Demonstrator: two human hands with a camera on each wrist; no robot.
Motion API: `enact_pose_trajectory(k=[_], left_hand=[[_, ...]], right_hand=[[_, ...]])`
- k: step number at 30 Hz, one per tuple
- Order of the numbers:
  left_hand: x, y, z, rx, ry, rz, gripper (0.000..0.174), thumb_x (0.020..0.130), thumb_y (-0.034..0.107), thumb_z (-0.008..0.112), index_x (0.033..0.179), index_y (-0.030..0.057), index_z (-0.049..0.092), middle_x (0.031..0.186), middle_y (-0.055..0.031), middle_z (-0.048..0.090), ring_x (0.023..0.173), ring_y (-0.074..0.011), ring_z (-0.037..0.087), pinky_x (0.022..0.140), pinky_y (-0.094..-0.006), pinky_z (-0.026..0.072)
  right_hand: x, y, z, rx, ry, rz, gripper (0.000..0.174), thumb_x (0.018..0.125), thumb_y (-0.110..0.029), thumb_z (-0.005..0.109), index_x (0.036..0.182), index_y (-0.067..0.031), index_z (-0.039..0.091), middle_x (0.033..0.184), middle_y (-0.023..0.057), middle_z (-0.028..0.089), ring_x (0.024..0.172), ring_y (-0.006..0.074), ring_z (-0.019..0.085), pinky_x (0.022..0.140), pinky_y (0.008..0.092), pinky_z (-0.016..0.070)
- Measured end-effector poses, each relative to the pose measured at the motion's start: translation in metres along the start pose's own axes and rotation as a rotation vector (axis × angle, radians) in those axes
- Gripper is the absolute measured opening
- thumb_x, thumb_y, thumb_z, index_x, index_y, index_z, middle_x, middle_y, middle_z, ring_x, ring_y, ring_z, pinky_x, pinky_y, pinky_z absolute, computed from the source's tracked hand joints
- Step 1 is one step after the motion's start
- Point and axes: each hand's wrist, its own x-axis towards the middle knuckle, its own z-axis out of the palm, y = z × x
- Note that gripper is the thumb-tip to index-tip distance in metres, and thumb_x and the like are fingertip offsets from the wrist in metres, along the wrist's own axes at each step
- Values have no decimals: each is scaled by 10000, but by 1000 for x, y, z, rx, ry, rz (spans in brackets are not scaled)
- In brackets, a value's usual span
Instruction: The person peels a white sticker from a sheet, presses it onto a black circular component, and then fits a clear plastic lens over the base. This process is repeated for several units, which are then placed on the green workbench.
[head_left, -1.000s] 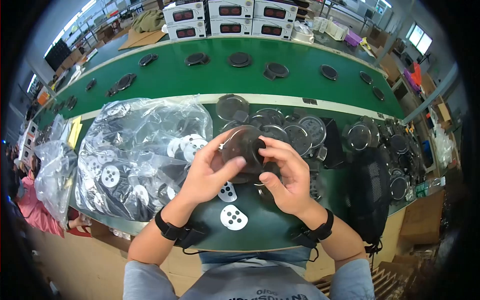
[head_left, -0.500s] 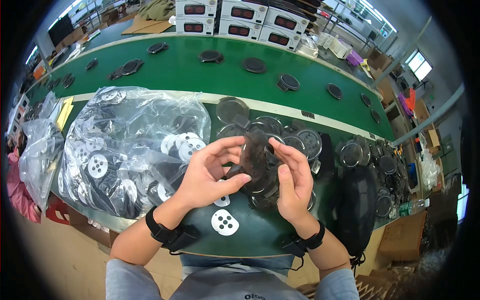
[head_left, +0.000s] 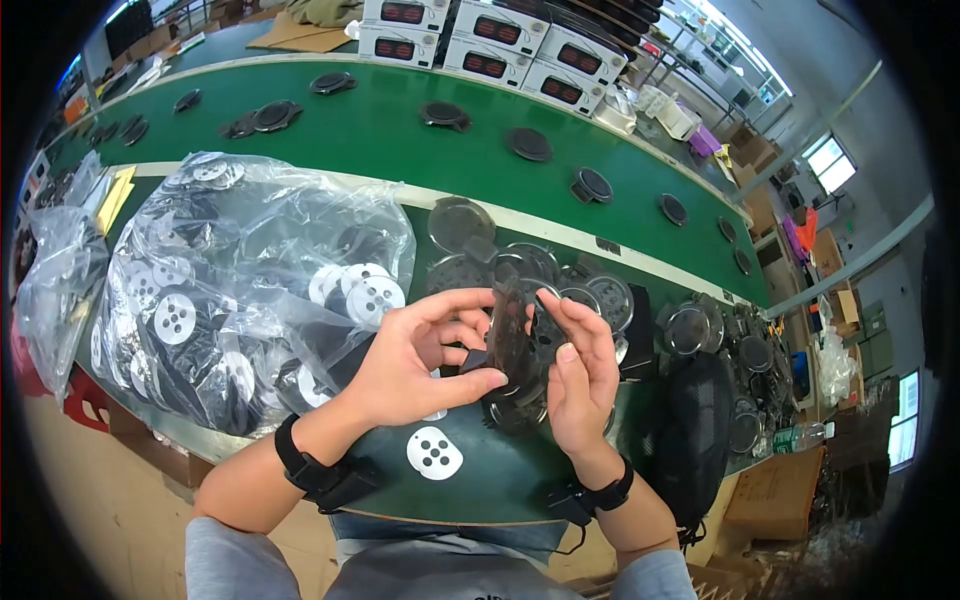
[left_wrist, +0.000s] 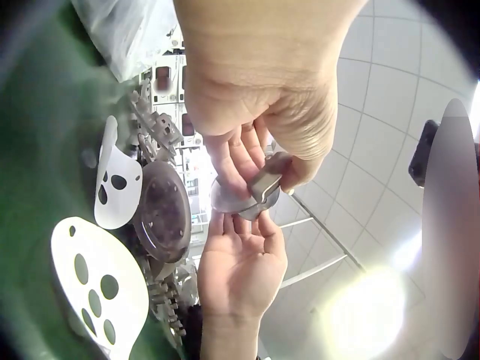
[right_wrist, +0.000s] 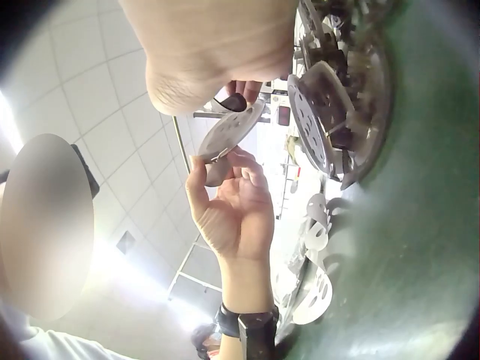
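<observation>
A dark translucent round part (head_left: 508, 330) stands nearly edge-on to the head camera. The left hand (head_left: 405, 368) pinches its left side between thumb and fingers. Beside its right edge is the right hand (head_left: 582, 390), palm facing inward, fingers fairly straight; in the left wrist view the right hand's (left_wrist: 240, 274) fingertips touch the part's (left_wrist: 232, 199) lower edge. Small holes show across the part's face (right_wrist: 229, 135) in the right wrist view, with a small black piece (right_wrist: 231, 103) near the right fingers. A white plate with holes (head_left: 435, 453) lies below the hands.
A clear plastic bag (head_left: 250, 290) of white plates fills the left. Piled dark round parts (head_left: 608, 300) lie behind the hands, more at right (head_left: 690, 330), beside a black mesh case (head_left: 692, 440). Spaced round parts sit on the green belt (head_left: 380, 100); boxes (head_left: 490, 40) stand beyond.
The round part has turned from facing the head camera to nearly edge-on. The right fingers have straightened and moved off its face to its edge. The head view has shifted and tilted.
</observation>
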Motion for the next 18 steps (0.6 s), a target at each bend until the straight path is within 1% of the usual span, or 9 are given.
enact_pose_trajectory(k=[7, 10, 13, 18], left_hand=[[-1, -2, 0, -26, 7, -13, 662, 759, -85, 785, 1354, -39, 496, 1069, -49, 568, 956, -97, 603, 814, -243, 554], [0, -2, -1, -15, 6, -18, 664, 764, -82, 783, 1360, -38, 493, 1068, -48, 572, 952, -97, 603, 824, -245, 555], [-1, -4, -5, 6, -45, -22, 700, 765, -142, 748, 1391, -34, 452, 1239, -116, 572, 1015, -152, 613, 858, -301, 561], [-1, -2, -4, 4, -37, -26, 693, 766, -137, 749, 1386, -38, 455, 1222, -113, 579, 1013, -148, 613, 861, -304, 566]], right_hand=[[2, 0, 3, 5, -13, -64, 372, 1007, -99, 487, 1342, 43, 412, 1389, 259, 510, 1327, 298, 485, 1132, 394, 345], [0, -1, 3, -1, -9, -29, 356, 1000, -80, 518, 1325, 25, 416, 1408, 227, 504, 1290, 262, 511, 1108, 398, 372], [-1, 1, 3, 35, -6, -13, 368, 987, -57, 539, 1324, 22, 415, 1413, 230, 499, 1270, 253, 525, 1085, 383, 393], [-1, 0, 3, 26, -31, -21, 381, 978, -43, 552, 1326, 26, 413, 1414, 235, 498, 1244, 243, 540, 1069, 374, 411]])
